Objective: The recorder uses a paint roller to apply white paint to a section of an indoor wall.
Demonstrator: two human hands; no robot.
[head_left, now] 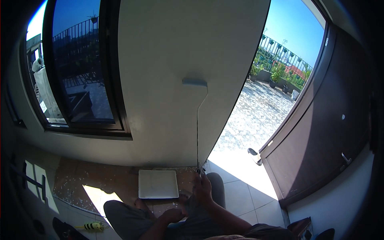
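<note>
The rectangular white tray [158,184] lies on the speckled brown floor covering [80,176], right of its middle, before the flat pale wall [160,44]. A thin metal paint roller with a grey-blue cylindrical head [195,83] rises right of the tray, in front of the wall, between the dark-framed glass window [82,92] at left and the wall's right edge. Past that edge is the open doorway [250,120], the flat dark-brown door [320,128] to its right.

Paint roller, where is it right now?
In the head view, the paint roller is at the wall, right of the window and left of the open door, held in the right hand.
</note>
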